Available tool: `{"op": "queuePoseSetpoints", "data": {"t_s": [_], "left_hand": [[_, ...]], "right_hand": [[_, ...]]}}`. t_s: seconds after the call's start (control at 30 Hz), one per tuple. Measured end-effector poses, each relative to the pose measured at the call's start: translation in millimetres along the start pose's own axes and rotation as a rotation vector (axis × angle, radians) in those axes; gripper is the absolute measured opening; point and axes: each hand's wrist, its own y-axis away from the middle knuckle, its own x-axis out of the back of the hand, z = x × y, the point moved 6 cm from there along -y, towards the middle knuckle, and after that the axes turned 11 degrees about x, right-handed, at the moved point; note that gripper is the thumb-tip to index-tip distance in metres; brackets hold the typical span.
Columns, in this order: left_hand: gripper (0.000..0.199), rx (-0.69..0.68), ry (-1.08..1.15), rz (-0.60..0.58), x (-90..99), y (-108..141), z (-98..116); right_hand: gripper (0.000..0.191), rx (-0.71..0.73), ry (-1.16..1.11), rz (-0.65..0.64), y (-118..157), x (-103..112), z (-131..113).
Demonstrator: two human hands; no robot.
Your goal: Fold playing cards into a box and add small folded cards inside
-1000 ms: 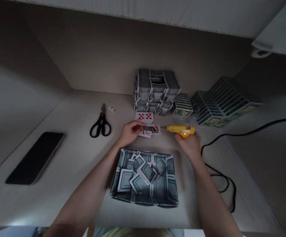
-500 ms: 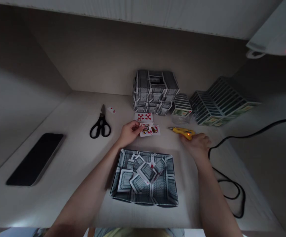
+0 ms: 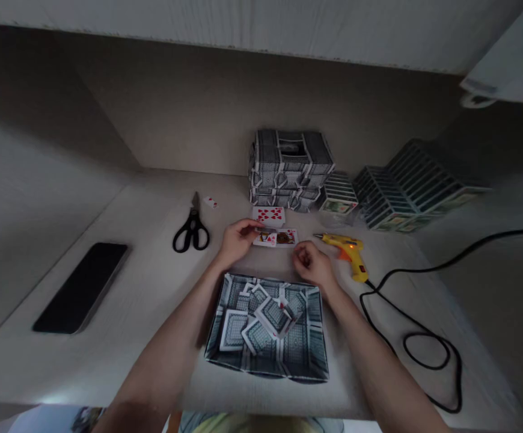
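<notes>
My left hand (image 3: 238,242) pinches a playing card (image 3: 268,240) between thumb and fingers, over a face card (image 3: 287,237) that lies flat on the table. A stack of cards topped by a heart card (image 3: 269,215) lies just behind. My right hand (image 3: 313,263) is loosely curled just right of the face card, with nothing visible in it. To its right the yellow hot glue gun (image 3: 349,249) lies on its side, its orange light lit. In front of both hands stands a box made of playing cards (image 3: 322,337), with loose cards (image 3: 234,329) inside.
Black scissors (image 3: 192,228) and a small card scrap (image 3: 210,202) lie left, a phone (image 3: 81,288) farther left. Card-built boxes (image 3: 291,168) and card racks (image 3: 392,198) stand at the back. The glue gun's black cord (image 3: 424,270) loops at right. A shelf (image 3: 243,30) overhangs.
My right hand has let go of the glue gun and moved left beside the cards. The gun now rests on the table. My left hand still holds the card.
</notes>
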Motion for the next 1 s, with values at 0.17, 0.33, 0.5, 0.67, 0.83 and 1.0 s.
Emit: {"op": "queuePoseSetpoints", "data": {"t_s": [0.17,0.33,0.5,0.67,0.83,1.0], "left_hand": [[0.022,-0.023,-0.092,0.132,26.8,-1.7,0.0],[0.032,-0.105,-0.409,0.392,54.9,-2.5,1.4],[0.048,-0.037,-0.880,0.478,46.9,-12.0,-5.2],[0.057,0.014,-1.055,0.461,41.2,-21.8,-8.2],[0.041,-0.079,-0.978,0.403,40.8,-13.5,3.2],[0.054,-0.132,-0.943,0.297,40.3,-11.0,0.6]], "right_hand": [[0.013,0.004,0.008,-0.078,-3.7,-13.2,9.4],[0.012,0.001,-0.039,-0.051,-4.8,-8.5,10.2],[0.014,-0.009,-0.036,-0.020,-6.2,-8.4,10.5],[0.012,-0.017,-0.048,-0.016,-6.5,-8.5,13.1],[0.012,-0.037,-0.114,-0.012,-5.9,-9.6,14.9],[0.011,-0.046,-0.132,-0.012,-6.0,-8.9,13.6]]}}
